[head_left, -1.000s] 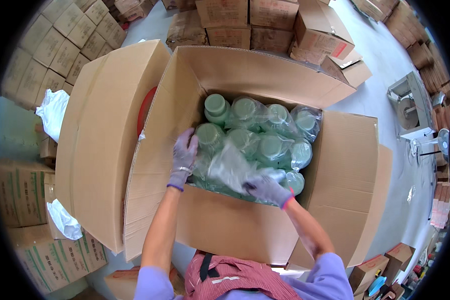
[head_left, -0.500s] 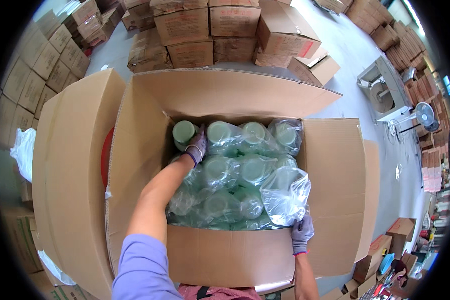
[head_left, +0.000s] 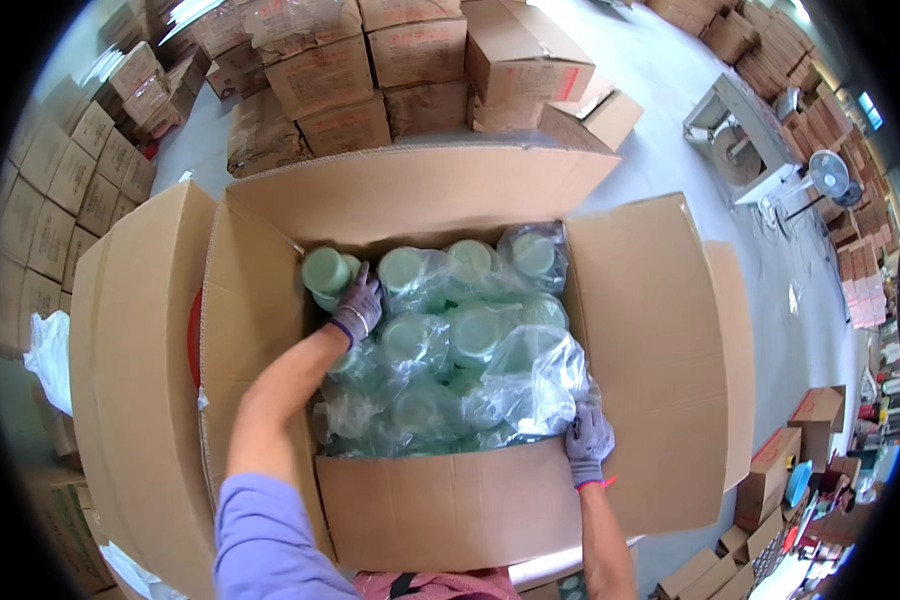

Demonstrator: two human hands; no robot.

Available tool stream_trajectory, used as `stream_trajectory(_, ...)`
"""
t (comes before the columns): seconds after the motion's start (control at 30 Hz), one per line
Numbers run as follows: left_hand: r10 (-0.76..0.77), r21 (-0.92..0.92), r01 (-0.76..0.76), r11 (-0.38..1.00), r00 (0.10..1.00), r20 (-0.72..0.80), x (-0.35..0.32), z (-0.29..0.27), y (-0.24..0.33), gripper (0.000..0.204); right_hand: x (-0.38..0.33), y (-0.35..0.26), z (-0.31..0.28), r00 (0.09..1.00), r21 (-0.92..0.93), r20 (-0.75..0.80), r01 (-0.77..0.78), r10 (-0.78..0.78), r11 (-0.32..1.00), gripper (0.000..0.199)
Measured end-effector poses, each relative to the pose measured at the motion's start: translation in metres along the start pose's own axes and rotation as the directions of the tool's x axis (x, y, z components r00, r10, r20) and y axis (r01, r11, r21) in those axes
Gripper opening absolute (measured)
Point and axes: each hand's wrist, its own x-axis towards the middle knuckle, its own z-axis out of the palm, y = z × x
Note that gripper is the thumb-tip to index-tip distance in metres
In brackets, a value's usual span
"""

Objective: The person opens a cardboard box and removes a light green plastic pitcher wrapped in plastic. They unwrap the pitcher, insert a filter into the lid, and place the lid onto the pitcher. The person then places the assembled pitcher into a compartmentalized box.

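An open cardboard box [head_left: 450,505] in front of me holds several round, pale-green containers, many wrapped in clear plastic; their exact kind does not show. At its far left corner, my gloved left hand [head_left: 360,302] is closed against the side of a bare green container [head_left: 325,272], which leans a little; its thumb is hidden. By the near right corner, my gloved right hand [head_left: 589,437] grips the edge of a clear plastic bag [head_left: 552,375]. That bag spreads loosely over the containers at the near right.
Open flaps stand out around the box, including a wide right flap [head_left: 650,370]. Another large carton [head_left: 140,390] stands close on the left. Stacked boxes [head_left: 420,60] rise beyond the far flap. A standing fan [head_left: 828,175] is at the far right.
The whole scene has shifted left in view as my head turned. My left hand has drawn slightly nearer along the green container, which now leans. My right hand keeps hold of the plastic bag.
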Motion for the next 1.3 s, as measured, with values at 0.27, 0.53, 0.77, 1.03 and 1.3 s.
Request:
stream_trajectory(0.27, -0.216, -0.244, 0.159, 0.957, 0.949, -0.23, -0.096, -0.098, -0.12, 0.026, 0.003, -0.003, -0.004, 0.998, 0.003, 0.036, -0.046, 0.046, 0.999, 0.032)
stream_trajectory(0.53, -0.265, -0.292, 0.179, 0.939, 0.92, -0.287, -0.12, -0.144, -0.132, 0.027, 0.0, -0.006, -0.006, 1.0, 0.078, -0.012, -0.015, 0.016, 0.997, 0.031)
stream_trajectory(0.77, -0.463, -0.914, 0.004, 0.406, 0.863, -0.202, -0.151, -0.157, -0.087, 0.04, 0.016, 0.028, -0.082, 0.988, 0.355, 0.141, 0.007, -0.061, 0.935, 0.047)
stream_trajectory(1.03, -0.424, -0.651, -0.189, -0.735, 0.877, 0.224, -0.189, -0.125, 0.041, 0.043, 0.045, -0.094, -0.139, 0.992, 0.329, 0.126, -0.064, 0.024, 0.942, 0.048)
stream_trajectory(1.3, -0.31, 0.004, -0.332, -0.943, 0.885, 0.346, -0.22, -0.165, 0.099, 0.038, 0.057, -0.103, -0.052, 0.97, 0.246, 0.212, -0.172, 0.12, 0.954, 0.028)
